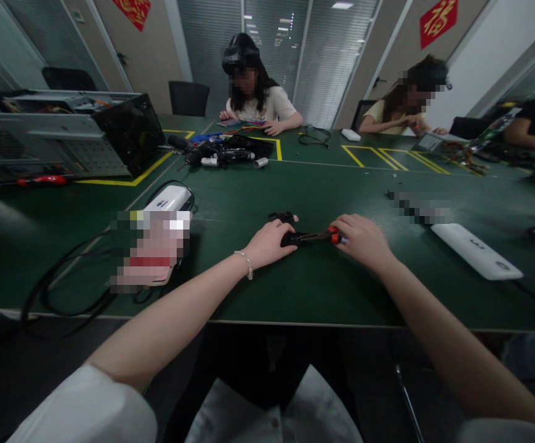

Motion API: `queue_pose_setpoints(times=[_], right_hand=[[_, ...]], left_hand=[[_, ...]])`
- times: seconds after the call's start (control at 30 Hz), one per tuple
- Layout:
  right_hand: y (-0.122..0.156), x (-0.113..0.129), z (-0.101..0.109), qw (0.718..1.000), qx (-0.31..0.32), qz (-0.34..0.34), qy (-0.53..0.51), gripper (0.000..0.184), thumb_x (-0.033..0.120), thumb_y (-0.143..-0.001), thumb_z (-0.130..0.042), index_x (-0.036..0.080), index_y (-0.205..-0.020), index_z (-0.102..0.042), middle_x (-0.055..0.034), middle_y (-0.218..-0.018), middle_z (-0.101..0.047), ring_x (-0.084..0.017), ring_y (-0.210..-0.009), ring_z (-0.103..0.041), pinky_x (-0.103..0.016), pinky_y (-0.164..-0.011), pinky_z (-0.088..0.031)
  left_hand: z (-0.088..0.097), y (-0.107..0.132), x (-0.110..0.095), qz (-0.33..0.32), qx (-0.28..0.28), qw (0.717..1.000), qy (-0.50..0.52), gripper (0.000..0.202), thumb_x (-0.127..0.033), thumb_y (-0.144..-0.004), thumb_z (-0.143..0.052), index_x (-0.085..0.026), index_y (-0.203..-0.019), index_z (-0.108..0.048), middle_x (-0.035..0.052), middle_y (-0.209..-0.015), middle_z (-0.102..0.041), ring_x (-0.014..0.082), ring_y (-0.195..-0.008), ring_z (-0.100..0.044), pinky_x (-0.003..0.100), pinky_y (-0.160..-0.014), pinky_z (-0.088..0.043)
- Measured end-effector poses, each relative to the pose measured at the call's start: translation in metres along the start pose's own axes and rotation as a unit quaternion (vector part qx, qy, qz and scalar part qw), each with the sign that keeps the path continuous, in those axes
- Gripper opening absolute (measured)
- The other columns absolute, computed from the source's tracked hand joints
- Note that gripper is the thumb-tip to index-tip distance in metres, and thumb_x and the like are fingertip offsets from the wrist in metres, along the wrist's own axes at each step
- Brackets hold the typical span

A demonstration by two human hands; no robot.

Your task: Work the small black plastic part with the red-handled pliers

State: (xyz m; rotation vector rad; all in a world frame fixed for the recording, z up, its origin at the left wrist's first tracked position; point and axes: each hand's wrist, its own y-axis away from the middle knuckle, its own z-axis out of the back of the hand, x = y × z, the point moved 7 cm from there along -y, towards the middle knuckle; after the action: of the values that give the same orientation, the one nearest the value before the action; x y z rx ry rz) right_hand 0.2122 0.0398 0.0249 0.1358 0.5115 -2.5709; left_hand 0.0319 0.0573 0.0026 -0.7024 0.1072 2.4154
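Observation:
On the green table in front of me, my left hand (269,244) is closed around a small black part (291,239). My right hand (364,240) grips the red-and-black handle of a screwdriver (316,236). Its thin metal shaft points left and reaches the black part; whether the tip sits in a screw is too small to tell. Just behind my left hand lies another small black piece (282,216). My fingers hide much of the held part.
A white power bank (170,198) and a blurred phone (151,252) with black cables lie left. Another white device (477,251) lies right. An opened computer case (64,132) stands at far left. Tools and cables (223,151) are heaped ahead. Several people sit across the table.

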Motion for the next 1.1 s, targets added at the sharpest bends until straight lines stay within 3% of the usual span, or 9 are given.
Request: queue_pose_setpoints(times=[1.1], right_hand=[[-0.0010, 0.0034, 0.0033, 0.998, 0.031, -0.031, 0.051, 0.016, 0.020, -0.075, -0.054, 0.017, -0.089, -0.063, -0.0072, -0.088, -0.065, -0.021, -0.078, -0.053, -0.030, -0.064, -0.034]], left_hand=[[0.0026, 0.0014, -0.0039, 0.013, 0.012, 1.000, 0.003, 0.033, -0.036, -0.081, -0.061, -0.017, -0.108, -0.059, 0.0086, -0.113, -0.055, 0.0241, -0.104, -0.053, 0.036, -0.085, -0.047]])
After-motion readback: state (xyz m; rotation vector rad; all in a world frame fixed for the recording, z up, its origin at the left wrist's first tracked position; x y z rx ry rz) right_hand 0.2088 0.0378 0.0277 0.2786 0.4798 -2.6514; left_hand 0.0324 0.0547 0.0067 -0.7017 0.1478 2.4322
